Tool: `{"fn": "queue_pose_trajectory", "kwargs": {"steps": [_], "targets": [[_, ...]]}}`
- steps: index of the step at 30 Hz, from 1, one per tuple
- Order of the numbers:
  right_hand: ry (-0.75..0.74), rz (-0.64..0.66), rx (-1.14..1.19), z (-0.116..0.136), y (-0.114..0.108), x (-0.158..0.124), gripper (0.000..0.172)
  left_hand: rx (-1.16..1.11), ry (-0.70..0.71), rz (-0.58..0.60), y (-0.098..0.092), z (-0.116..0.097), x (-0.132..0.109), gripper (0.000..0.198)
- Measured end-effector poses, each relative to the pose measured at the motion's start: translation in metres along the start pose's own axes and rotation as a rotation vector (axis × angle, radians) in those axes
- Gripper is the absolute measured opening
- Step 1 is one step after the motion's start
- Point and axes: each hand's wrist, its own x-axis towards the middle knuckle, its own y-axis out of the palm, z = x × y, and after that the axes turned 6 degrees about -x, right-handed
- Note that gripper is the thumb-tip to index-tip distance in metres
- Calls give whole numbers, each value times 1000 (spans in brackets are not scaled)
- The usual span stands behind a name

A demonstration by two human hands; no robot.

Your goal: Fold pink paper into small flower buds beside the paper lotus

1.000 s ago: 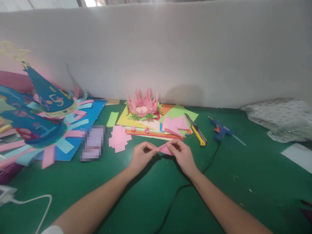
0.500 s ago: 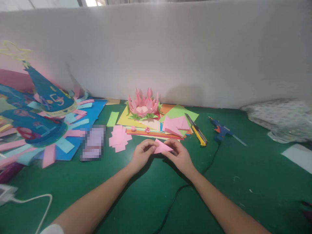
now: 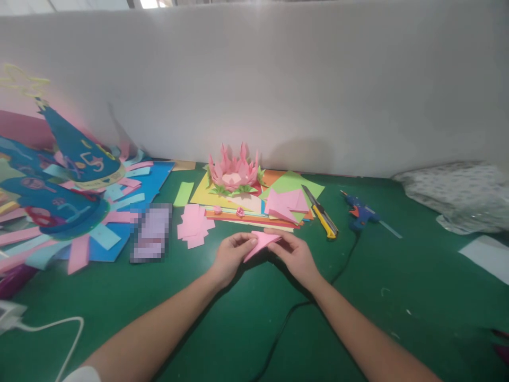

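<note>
Paper piece sits between left hand and right hand; paper flower stands behind, on the sheet stack.

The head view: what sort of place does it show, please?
Probably a papercraft workspace: a paper flower, a cutter and a glue gun share the table. Whether it is home, school or workshop, I cannot tell.

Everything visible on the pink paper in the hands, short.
The pink paper is a small, plain, thin-looking piece, apparently folded, roughly triangular, with one point toward the lower left. The left hand pinches its left side and the right hand its right; fingers hide parts of both sides. It's tilted over the green table; whether it touches the surface isn't clear.
</note>
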Motion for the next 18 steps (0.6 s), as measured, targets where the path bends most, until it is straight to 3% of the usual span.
{"fn": "queue_pose_trajectory", "kwargs": {"steps": [8, 18], "targets": [[-5, 55, 67, 2, -2, 1, 19, 87, 54, 41, 4, 1, -3, 25], [-118, -109, -141, -4, 7, -1, 10, 169, 117, 23, 11, 0, -5, 24]]}}
